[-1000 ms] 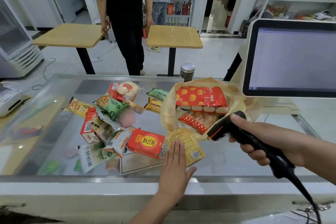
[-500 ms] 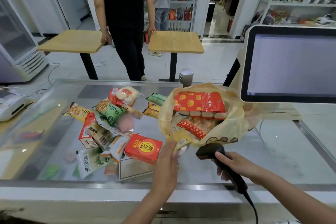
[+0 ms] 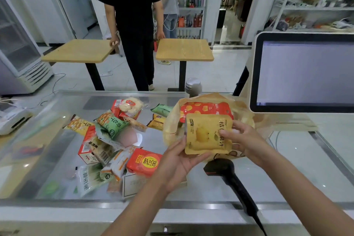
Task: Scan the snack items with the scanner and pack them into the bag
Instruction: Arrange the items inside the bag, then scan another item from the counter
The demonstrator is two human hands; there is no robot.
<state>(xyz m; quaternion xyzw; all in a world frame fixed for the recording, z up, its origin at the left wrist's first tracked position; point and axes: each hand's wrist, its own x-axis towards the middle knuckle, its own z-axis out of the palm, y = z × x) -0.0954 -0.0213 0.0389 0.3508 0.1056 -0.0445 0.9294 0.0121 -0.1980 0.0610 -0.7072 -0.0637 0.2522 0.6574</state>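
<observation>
**Two hands, one yellow pouch at the bag's mouth**

Both hands hold a single yellow pouch, flat, matte and rounded at its corners, with black lettering down one side. The left hand cups its lower corner from 7 o'clock, grip clamped on the edge. The right hand takes the opposite side at 3 o'clock, its grip also clamped on the pouch. The pouch stands upright in front of the one bag, a thin, crinkled, tan plastic sack with its mouth gaping. Inside shows one glossy red packet dotted with yellow.

One black scanner lies on the glass surface at the pouch's 5 o'clock, in neither hand, its cable trailing toward 6. At the bag's 9 o'clock sits a loose heap of snacks, overlapping too much to count exactly. Among them are one red carton with a yellow disc and several shiny foil packets. One white-framed monitor stands at 2 o'clock.
</observation>
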